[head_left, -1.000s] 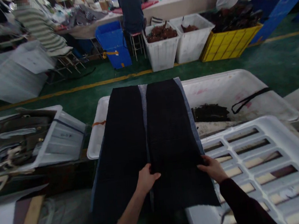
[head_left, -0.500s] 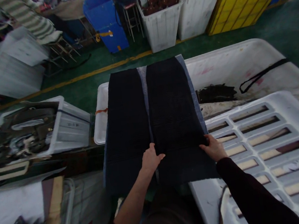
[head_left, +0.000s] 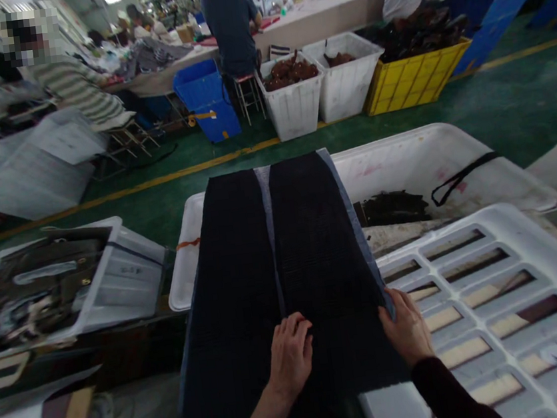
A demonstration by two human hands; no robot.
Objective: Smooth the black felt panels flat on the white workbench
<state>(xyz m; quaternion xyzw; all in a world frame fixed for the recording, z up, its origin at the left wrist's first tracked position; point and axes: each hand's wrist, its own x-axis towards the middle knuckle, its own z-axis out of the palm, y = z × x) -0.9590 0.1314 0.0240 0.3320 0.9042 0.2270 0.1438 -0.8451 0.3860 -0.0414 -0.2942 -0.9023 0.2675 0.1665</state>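
Two dark fabric panels lie side by side in front of me: a left panel (head_left: 230,275) and a right panel (head_left: 323,251). A greyish-blue layer (head_left: 268,217) shows in the gap between them and along the right edge. My left hand (head_left: 292,355) is on the right panel near its inner edge, fingers curled and closed on the cloth. At the outer edge of that same panel, my right hand (head_left: 407,325) pinches the fabric between thumb and fingers. What lies beneath the stack is mostly hidden.
A white slatted plastic crate (head_left: 502,230) stands at right, with a large white tub (head_left: 452,142) behind it. At left is a white bin (head_left: 126,280) of dark pieces. Beyond the yellow floor line stand white bins (head_left: 297,109), a yellow bin (head_left: 405,84) and seated people (head_left: 230,26).
The view has tilted up, bringing the far work table and people into sight. Both hands stay at the right panel's edges; the left hand's fingers are more curled over the cloth.
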